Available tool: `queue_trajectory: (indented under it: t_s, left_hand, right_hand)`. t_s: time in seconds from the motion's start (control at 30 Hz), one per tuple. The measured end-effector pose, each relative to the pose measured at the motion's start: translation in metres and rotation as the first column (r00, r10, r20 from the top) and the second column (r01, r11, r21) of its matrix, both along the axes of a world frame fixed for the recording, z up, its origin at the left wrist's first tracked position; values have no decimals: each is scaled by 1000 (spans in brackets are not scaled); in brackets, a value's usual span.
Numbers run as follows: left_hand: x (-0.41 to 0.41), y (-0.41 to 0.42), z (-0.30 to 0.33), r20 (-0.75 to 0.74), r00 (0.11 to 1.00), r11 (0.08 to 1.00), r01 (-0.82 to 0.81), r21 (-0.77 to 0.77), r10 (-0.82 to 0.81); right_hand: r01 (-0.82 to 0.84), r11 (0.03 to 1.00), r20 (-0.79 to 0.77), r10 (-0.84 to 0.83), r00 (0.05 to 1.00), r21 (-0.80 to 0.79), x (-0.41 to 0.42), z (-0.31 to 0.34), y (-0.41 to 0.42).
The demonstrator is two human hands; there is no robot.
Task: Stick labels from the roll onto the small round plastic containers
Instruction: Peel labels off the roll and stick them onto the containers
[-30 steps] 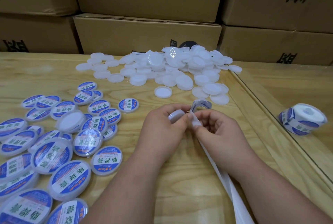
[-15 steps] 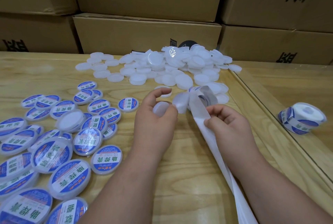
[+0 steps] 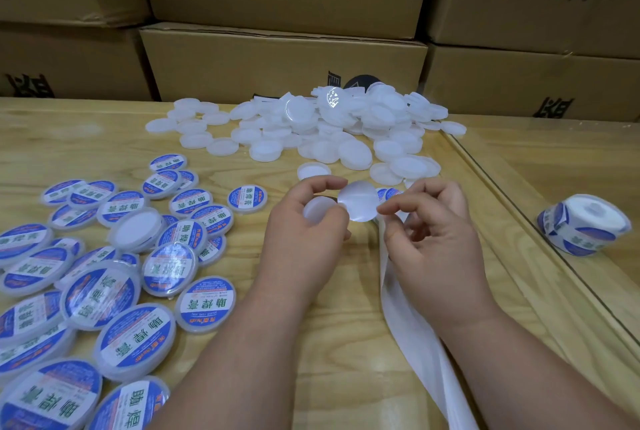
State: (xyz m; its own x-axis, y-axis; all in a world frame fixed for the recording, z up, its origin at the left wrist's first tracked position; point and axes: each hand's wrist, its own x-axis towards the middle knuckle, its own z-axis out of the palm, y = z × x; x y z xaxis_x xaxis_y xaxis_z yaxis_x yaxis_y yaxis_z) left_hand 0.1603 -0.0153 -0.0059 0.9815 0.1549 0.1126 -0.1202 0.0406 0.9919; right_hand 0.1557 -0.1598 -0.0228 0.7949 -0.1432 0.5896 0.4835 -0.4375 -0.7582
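A person's two bare hands work over a pale wooden table [image 3: 86, 139], seen from above. The left hand [image 3: 304, 235] curls its fingers around a small blank white container [image 3: 318, 210], thumb above and fingers beneath. The right hand [image 3: 433, 239] holds a round label [image 3: 358, 204] by its right edge, pinched between thumb and forefinger, with the other fingers loosely curled; the label shows its plain white back and sits just right of the held container, touching or nearly touching its rim. From under the right hand a long white backing strip [image 3: 408, 322] trails toward the viewer, off the near edge of the picture. Beyond the hands, farther from the viewer, lies a heap of unlabelled white containers [image 3: 329, 128], with one upturned lid [image 3: 313, 170] lying just past the left hand's fingertips. To the left of the hands spreads a loose crowd of finished containers [image 3: 114, 267] wearing blue and white labels with green characters, some overlapping. Well to the right of the hands, on an adjoining glass-topped surface, rests the label roll [image 3: 585, 225], lying tilted. Behind the heap, stacked brown cardboard boxes [image 3: 284, 59] printed with black characters fill the background
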Motion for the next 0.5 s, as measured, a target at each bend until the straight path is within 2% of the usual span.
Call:
queue_trajectory:
  t_s: [0.17, 0.37, 0.43, 0.5]
  left_hand:
    - [2, 1, -3, -13, 999, 999, 35, 7, -34]
    - [5, 2, -5, -7, 998, 998, 63, -22, -63]
    - [4, 2, -4, 41, 994, 991, 104, -83, -101]
    - [4, 4, -3, 90, 986, 962, 160, -222, -144]
  right_hand:
    - [36, 999, -99, -35, 995, 11, 1, -1, -4]
    - [53, 998, -131, -49, 990, 28, 0, 1, -2]
    - [51, 996, -138, -41, 990, 73, -1, 1, -3]
    - [31, 979, -167, 3, 986, 201, -1, 1, -3]
